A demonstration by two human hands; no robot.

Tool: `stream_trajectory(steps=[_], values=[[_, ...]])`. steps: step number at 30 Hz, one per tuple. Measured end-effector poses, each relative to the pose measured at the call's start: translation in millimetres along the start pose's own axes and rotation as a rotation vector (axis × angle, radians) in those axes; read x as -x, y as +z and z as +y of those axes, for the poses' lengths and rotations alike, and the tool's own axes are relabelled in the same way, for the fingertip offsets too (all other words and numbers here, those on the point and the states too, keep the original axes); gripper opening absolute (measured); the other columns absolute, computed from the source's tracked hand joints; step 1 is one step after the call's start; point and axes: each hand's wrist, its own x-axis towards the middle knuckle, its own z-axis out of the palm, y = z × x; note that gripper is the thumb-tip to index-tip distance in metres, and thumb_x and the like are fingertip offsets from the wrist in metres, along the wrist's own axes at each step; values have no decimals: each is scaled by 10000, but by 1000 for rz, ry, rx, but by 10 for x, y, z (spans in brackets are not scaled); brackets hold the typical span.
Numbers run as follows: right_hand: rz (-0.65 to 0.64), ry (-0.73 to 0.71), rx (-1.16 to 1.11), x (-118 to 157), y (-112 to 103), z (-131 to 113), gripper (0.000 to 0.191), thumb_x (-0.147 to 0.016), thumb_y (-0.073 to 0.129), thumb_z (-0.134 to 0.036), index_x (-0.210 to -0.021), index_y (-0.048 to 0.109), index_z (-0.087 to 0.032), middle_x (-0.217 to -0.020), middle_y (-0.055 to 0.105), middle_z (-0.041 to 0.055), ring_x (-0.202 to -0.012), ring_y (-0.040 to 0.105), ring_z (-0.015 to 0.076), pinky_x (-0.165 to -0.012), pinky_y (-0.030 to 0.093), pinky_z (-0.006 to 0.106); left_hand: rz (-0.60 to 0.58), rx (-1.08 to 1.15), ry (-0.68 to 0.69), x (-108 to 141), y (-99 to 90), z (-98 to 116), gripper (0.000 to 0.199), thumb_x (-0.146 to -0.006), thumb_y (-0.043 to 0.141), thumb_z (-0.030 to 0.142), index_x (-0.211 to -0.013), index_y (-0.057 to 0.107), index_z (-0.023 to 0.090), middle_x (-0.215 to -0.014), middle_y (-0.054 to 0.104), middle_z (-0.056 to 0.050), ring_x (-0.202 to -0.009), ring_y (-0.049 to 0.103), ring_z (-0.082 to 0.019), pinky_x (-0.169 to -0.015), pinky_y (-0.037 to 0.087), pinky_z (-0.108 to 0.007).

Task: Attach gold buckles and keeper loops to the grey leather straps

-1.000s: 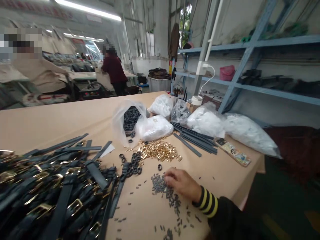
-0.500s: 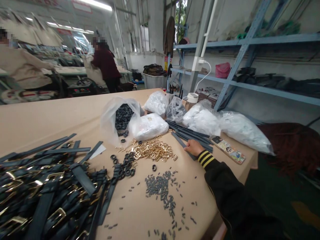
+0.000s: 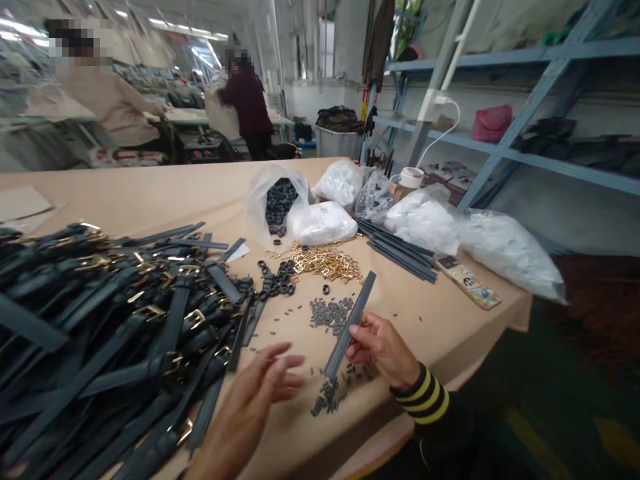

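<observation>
My right hand [image 3: 380,350] grips a narrow dark leather strap [image 3: 350,327] between thumb and fingers, holding it tilted above the table. My left hand [image 3: 253,397] is in the air at the front with its fingers apart, holding nothing, next to a large heap of dark belts with gold buckles [image 3: 115,320]. Small dark tube-shaped pieces [image 3: 327,315] lie scattered under and beyond the strap. Black rings [image 3: 280,283] and a pile of gold buckles [image 3: 325,263] lie further back.
All this lies on a tan-covered table [image 3: 125,193]. Behind are a clear bag of black rings [image 3: 277,203], white bags [image 3: 425,223] and a stack of dark straps [image 3: 403,257]. Blue metal shelves [image 3: 525,133] stand right; two co-workers [image 3: 247,100] stand far left.
My right hand has moved from the stack of straps and now holds a strap near the small pieces. My left hand has come into view, and the whole scene has shifted as my head turned.
</observation>
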Motion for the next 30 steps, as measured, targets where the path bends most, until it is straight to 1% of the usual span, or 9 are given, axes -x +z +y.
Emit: stream_trajectory(steps=[3, 6, 9, 13, 16, 18, 22, 25, 30], values=[[39, 34, -67, 148, 102, 173, 332, -702, 658, -407, -832, 497, -148, -655, 608, 1, -550, 607, 98, -488, 491, 165, -197, 182, -153, 70, 365, -361, 324, -757, 585, 383, -942, 559, 118, -858, 675, -105, -646, 634, -134, -585, 518, -230], [69, 43, -43, 245, 92, 261, 349, -697, 660, -415, -856, 514, -141, -688, 605, 7, -581, 619, 113, -512, 501, 188, -172, 328, -182, 122, 529, -567, 219, -746, 617, 317, -811, 540, 123, -758, 670, -63, -552, 593, -71, -513, 474, -150], [-13, 72, 148, 381, 37, 257, 320, -748, 591, -438, -789, 529, -127, -678, 606, 21, -535, 592, 105, -498, 475, 203, -99, 315, -138, 128, 487, -631, 205, -749, 610, 311, -728, 520, 128, -611, 616, 3, -449, 516, -37, -422, 399, -116], [-160, -42, 758, 611, 7, 40, 311, -833, 477, -383, -634, 525, -150, -532, 536, -14, -437, 472, 86, -453, 382, 212, -121, 189, -73, 129, 357, -626, 246, -758, 583, 351, -664, 496, 141, -467, 490, 72, -350, 368, -17, -352, 280, -122], [-26, -349, 1083, 693, 58, -155, 138, -814, 518, -291, -813, 575, -166, -798, 600, 48, -748, 551, 169, -684, 428, 289, -217, 62, -93, 148, 310, -616, 266, -760, 570, 381, -658, 493, 148, -453, 474, 74, -347, 352, -25, -348, 248, -135], [-114, -423, 1177, 677, 95, -186, 159, -778, 560, -238, -923, 576, -174, -944, 592, 78, -907, 528, 210, -801, 401, 336, -255, 2, -94, 161, 302, -621, 282, -766, 556, 397, -647, 493, 149, -457, 478, 69, -350, 352, -29, -351, 250, -140], [-419, -73, 960, 578, 105, 13, 87, -813, 471, -194, -821, 553, -166, -674, 608, 11, -575, 556, 117, -576, 436, 233, -227, -33, -67, 173, 305, -657, 337, -793, 504, 418, -593, 477, 149, -433, 450, 70, -334, 340, -28, -340, 249, -142], [-438, 155, 657, 527, 84, 187, 134, -838, 424, -237, -789, 512, -149, -627, 595, -5, -439, 505, 64, -444, 389, 169, -181, -13, -61, 166, 316, -677, 348, -804, 477, 416, -576, 462, 154, -429, 437, 71, -317, 348, -31, -314, 249, -139], [-445, 258, 437, 502, 80, 240, 256, -802, 489, -391, -791, 508, -136, -610, 588, -6, -409, 486, 53, -403, 382, 153, -134, -3, -77, 143, 348, -665, 345, -782, 493, 414, -553, 463, 158, -387, 431, 70, -291, 364, -39, -291, 259, -138]])
